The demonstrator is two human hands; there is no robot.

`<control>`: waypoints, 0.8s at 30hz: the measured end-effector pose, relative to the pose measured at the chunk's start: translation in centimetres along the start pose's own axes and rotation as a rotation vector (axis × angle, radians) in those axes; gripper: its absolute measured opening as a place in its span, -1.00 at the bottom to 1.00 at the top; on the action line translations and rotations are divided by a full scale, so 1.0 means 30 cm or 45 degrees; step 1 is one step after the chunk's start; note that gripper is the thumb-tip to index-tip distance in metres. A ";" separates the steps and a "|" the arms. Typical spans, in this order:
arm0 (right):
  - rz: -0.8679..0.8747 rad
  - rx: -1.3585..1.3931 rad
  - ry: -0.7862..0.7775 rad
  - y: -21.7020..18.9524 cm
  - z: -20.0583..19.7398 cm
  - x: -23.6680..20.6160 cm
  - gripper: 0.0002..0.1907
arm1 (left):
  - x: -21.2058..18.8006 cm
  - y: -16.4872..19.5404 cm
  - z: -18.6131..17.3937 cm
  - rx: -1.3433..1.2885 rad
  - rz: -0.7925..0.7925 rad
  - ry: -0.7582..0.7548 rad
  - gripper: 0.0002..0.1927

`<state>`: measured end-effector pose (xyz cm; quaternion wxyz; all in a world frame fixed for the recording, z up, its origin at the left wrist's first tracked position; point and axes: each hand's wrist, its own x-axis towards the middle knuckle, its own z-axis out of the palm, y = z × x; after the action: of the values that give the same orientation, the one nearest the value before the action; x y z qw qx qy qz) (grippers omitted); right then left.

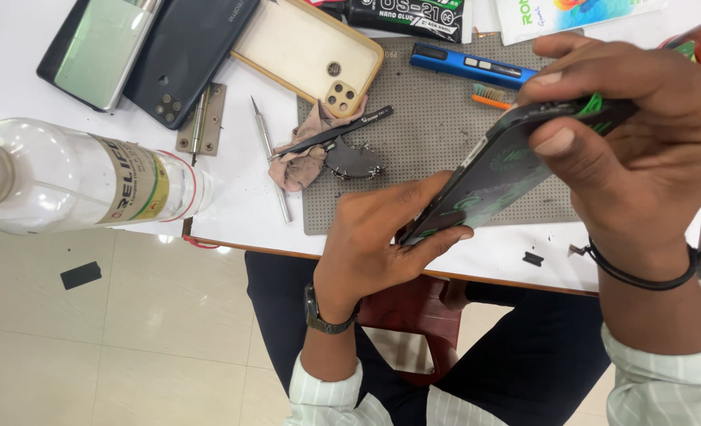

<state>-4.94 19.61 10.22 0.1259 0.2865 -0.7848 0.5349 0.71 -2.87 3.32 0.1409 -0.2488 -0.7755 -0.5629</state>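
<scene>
**White bench, both hands on an opened phone**

White bench [240,205] over pale floor tiles, grey perforated work mat [437,150] laid on it. Both hands grip a dark phone [508,162] with green markings on its exposed face, held tilted above the mat's near edge. Left hand [382,237] is clenched on the phone's lower end, fingers curled under, thumb along the edge; a watch sits on that wrist. Right hand [642,150] clamps the upper end, thumb pressed on the face, fingers wrapped over the top edge; a black band circles the wrist. Striped sleeves on both arms, dark trousers below.

On the mat: a blue tool [469,65], an orange brush [489,97] just beside the right fingers, a black pen-like tool [343,130] lying across a pinkish cloth [307,150], and a small dark metal part [354,160] touching the cloth. A thin metal pick [271,158] lies just left of the mat. Farther back: a beige phone case [307,55], a dark phone back [189,55], a green-faced phone [98,51], and a metal hinge plate [200,118]. A clear plastic bottle [74,177] lies on its side at the bench's left edge. A small black piece [533,257] rests on the bench near the right wrist; another black scrap [80,274] lies on the floor.
</scene>
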 end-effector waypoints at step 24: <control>-0.152 0.101 0.065 0.051 -0.008 -0.034 -0.68 | -0.012 0.004 0.007 0.044 0.063 -0.036 -0.48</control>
<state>-5.03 20.55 8.63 0.1661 0.3239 -0.7411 0.5641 1.09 -2.73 3.15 0.1480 -0.2733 -0.7807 -0.5422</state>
